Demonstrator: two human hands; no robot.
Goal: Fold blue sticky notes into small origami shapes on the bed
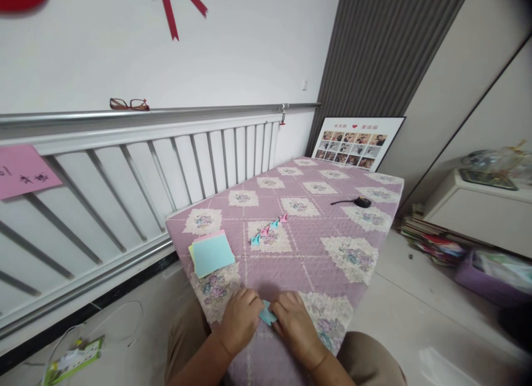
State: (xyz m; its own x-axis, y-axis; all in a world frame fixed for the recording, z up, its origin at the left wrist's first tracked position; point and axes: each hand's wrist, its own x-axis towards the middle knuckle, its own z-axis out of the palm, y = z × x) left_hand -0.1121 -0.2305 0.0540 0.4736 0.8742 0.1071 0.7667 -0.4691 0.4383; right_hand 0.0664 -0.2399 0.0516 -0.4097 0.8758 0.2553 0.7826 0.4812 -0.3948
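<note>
My left hand (242, 319) and my right hand (296, 325) meet near the front edge of the table, both closed. Between them they grip a small piece of folded light-blue paper (267, 313); the fingers hide its ends. Beyond my left hand lies a stack of square coloured paper (214, 254), blue on top, with pink and yellow edges showing beneath. Farther in, several small folded paper pieces (265, 231), pink and blue in turn, form a slanting row on the cloth.
A purple floral tablecloth (305, 262) covers the table. A black tape-measure-like object (363, 202) with a strap lies at the right. The white railing-like radiator (208, 159) runs along the left, glasses (129, 104) above it. A photo board (357, 142) leans at the far end.
</note>
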